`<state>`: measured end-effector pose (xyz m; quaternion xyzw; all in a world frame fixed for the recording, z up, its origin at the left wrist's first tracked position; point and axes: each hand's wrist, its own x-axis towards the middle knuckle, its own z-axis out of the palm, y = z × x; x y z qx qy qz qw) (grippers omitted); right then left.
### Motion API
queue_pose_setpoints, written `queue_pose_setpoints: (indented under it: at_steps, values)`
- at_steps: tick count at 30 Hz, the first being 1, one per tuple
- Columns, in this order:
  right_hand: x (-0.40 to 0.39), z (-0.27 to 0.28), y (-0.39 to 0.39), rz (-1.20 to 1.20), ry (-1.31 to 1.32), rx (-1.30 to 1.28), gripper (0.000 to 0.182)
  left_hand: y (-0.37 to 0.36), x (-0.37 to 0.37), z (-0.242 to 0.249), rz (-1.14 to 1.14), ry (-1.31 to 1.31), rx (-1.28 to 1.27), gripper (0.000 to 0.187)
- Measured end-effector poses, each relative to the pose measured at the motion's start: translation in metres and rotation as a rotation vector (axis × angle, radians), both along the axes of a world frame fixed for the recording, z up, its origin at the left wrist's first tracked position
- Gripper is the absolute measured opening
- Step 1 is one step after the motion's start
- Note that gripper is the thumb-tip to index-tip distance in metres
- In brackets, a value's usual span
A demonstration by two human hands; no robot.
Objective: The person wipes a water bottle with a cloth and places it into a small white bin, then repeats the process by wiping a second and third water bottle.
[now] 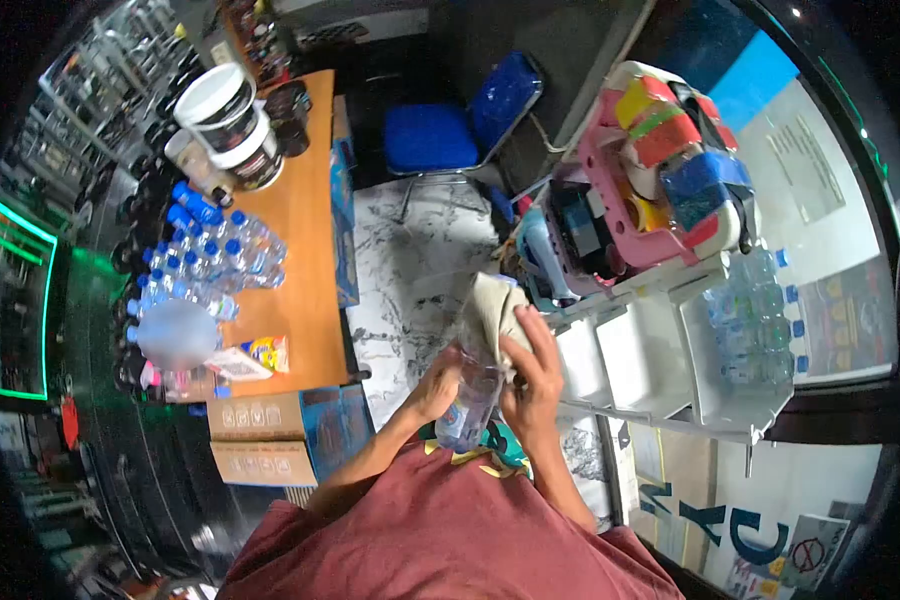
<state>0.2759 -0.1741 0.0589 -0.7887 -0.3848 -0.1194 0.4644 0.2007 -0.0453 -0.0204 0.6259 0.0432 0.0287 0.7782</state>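
Note:
In front of my chest I hold a clear plastic bottle [468,408], its base toward me and its far end tilted away. My left hand [438,388] is wrapped around the bottle's left side. A beige cloth [492,310] covers the far part of the bottle, and my right hand [535,368] grips it there with bent fingers, pressing from the right. The bottle's far end is hidden under the cloth.
On the left, a wooden table [305,240] bears several water bottles [210,255], stacked white buckets [232,125] and a yellow packet [268,353]. Cardboard boxes [262,437] stand below. On the right are a white shelf rack [642,360] and a pink basket [602,165]. A blue chair [432,137] stands ahead.

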Motion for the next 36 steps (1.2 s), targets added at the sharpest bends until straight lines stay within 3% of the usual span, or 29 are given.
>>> queue_pose_setpoints:
  at_steps: [3,4,5,7,8,10,11,12,13,15,17,19,21,23,24,26,27,29,30,33,36]
  values:
    - [0.005,-0.013,-0.014,0.014,-0.026,0.021,0.05,-0.003,0.019,0.014,0.067,0.072,0.077,0.068]
    - [0.005,-0.018,-0.021,0.028,-0.011,-0.023,0.048,-0.002,0.024,-0.012,0.039,0.114,-0.215,0.067]
    - [0.009,-0.018,-0.027,0.054,0.013,-0.02,0.048,0.001,0.033,-0.005,-0.017,0.076,-0.151,0.067]
    - [0.02,-0.024,-0.043,0.161,0.1,0.024,0.042,0.006,0.046,-0.007,-0.122,0.227,-0.342,0.07]
    - [0.021,-0.031,-0.054,0.144,0.095,0.028,0.042,0.005,0.052,-0.016,-0.065,0.308,-0.464,0.071]
    - [0.017,-0.044,-0.071,-0.087,0.492,0.107,0.028,0.007,0.058,-0.022,-0.133,0.309,-0.41,0.064]
    - [0.022,-0.044,-0.07,-0.1,0.491,0.111,0.028,0.007,0.064,-0.017,-0.18,0.304,-0.36,0.056]
    - [0.031,-0.042,-0.066,-0.222,0.497,0.287,0.028,0.003,0.068,-0.006,-0.145,0.275,-0.198,0.053]
    - [0.04,-0.04,-0.062,-0.345,0.498,0.461,0.029,0.0,0.073,-0.004,-0.157,0.275,-0.198,0.053]
    - [0.054,-0.028,-0.052,-0.412,0.402,0.359,0.037,-0.005,0.08,-0.003,-0.252,0.146,-0.131,0.052]
    - [0.061,-0.027,-0.039,-0.287,0.123,0.106,0.046,-0.013,0.085,-0.02,-0.242,0.115,-0.003,0.053]
    - [0.059,-0.026,-0.032,-0.243,0.005,0.119,0.05,-0.02,0.094,-0.007,-0.128,0.224,-0.277,0.056]
    - [0.047,-0.031,-0.033,-0.178,-0.039,0.008,0.044,-0.018,0.098,-0.028,0.006,0.198,-0.496,0.064]
    - [0.035,-0.035,-0.035,-0.092,0.049,-0.004,0.042,-0.001,0.104,-0.009,-0.132,0.332,-0.642,0.069]
    - [0.03,-0.036,-0.037,-0.102,0.055,-0.005,0.042,0.006,0.105,0.014,-0.156,0.332,-0.535,0.073]
    - [0.027,-0.04,-0.041,-0.184,0.34,0.198,0.033,0.021,0.107,0.008,-0.211,0.382,-0.452,0.065]
    - [0.027,-0.044,-0.043,-0.195,0.333,0.2,0.033,0.025,0.107,0.009,-0.203,0.392,-0.399,0.061]
    - [0.026,-0.054,-0.044,-0.484,0.563,0.472,0.021,0.03,0.104,0.006,-0.301,0.365,-0.434,0.057]
    - [0.035,-0.04,-0.032,-0.5,0.474,0.637,0.026,0.031,0.104,0.005,-0.39,0.337,-0.471,0.052]
    - [0.053,-0.019,-0.019,-0.596,0.314,0.258,0.03,0.024,0.108,0.009,-0.457,0.304,-0.321,0.048]
    - [0.058,0.0,-0.002,-0.428,0.054,0.105,0.049,0.014,0.115,0.01,-0.416,0.303,-0.41,0.05]
